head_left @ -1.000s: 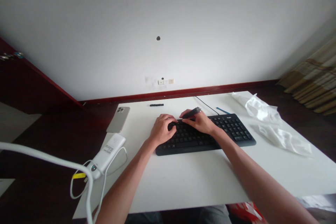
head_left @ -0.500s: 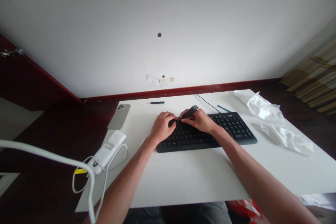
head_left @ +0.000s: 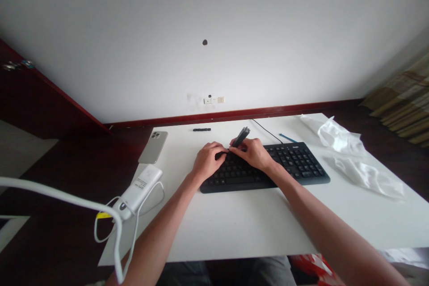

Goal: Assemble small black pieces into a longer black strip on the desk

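Observation:
A black keyboard (head_left: 295, 163) lies across the middle of the white table (head_left: 241, 223). Both my hands rest over its left half, near the top row of keys. My right hand (head_left: 255, 153) pinches a slim dark tool (head_left: 241, 136) that points up and away, its lower tip at the keys. My left hand (head_left: 209, 161) is curled, fingertips pressed on the keys right beside that tip; whether it holds anything is hidden.
A phone (head_left: 153, 146) lies face down at the table's far left corner, a white power bank (head_left: 140, 187) with white cable at the left edge. A short row of black keycaps (head_left: 201, 129) and a blue stick (head_left: 287, 138) lie behind the keyboard. Crumpled clear plastic (head_left: 348, 152) sits right.
The dark tool in my right hand has tilted up from nearly flat to steep. Both hands stay at the same keys; the view has shifted slightly.

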Available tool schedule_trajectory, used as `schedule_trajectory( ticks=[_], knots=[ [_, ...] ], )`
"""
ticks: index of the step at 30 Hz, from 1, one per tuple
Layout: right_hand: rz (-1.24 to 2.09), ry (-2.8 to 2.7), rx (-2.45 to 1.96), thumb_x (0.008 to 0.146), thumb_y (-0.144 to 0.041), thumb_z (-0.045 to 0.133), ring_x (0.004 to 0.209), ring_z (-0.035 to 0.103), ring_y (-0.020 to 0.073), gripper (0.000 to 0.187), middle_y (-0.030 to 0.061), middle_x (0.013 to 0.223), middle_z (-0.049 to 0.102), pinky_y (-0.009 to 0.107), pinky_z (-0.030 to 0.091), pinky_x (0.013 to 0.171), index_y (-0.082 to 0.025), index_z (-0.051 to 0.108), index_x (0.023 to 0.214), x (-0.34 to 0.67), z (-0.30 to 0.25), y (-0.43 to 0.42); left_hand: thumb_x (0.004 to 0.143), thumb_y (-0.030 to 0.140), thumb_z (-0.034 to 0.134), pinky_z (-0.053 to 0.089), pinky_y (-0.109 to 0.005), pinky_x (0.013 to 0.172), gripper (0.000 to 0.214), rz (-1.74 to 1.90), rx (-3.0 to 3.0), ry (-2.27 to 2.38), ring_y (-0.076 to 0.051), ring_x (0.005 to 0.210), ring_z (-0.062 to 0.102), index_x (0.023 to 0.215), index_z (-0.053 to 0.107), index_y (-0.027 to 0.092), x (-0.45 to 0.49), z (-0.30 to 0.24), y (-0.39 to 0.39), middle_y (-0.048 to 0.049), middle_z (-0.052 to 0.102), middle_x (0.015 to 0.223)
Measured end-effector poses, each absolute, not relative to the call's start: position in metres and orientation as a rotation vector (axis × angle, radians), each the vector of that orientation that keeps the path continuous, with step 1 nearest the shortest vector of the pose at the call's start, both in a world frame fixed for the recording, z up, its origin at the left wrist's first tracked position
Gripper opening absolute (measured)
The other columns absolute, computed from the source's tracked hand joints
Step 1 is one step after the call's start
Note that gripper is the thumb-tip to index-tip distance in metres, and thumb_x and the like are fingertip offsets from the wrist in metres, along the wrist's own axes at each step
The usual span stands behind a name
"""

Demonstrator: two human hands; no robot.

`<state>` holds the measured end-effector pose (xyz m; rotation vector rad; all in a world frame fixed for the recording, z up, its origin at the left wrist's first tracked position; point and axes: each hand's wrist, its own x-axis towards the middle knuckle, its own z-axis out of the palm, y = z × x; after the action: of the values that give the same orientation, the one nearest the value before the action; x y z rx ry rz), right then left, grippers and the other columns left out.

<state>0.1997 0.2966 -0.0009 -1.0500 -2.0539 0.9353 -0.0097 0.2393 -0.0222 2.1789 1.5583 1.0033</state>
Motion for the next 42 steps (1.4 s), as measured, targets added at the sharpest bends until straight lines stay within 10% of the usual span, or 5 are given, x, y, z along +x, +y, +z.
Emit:
schedule_trajectory(
  ticks=[42],
  knots=[
    [1.117,-2.013,-0.955,0.088,-0.043,0.072,0.084,0.076,0.0233,0.028,0.0034,0.09,0.08,0.031,0.06,0.078,-0.019,0.077,0.102,0.203,-0.005,0.304,0.093,0.026,0.074,0.054,-0.032,0.092,0.008,0.974,2.162,1.653,-0.018,0.096,0.069,0.098,0.08,0.028,-0.007,-0.026,0.244,0.0003,0.075,0.101]
  ],
)
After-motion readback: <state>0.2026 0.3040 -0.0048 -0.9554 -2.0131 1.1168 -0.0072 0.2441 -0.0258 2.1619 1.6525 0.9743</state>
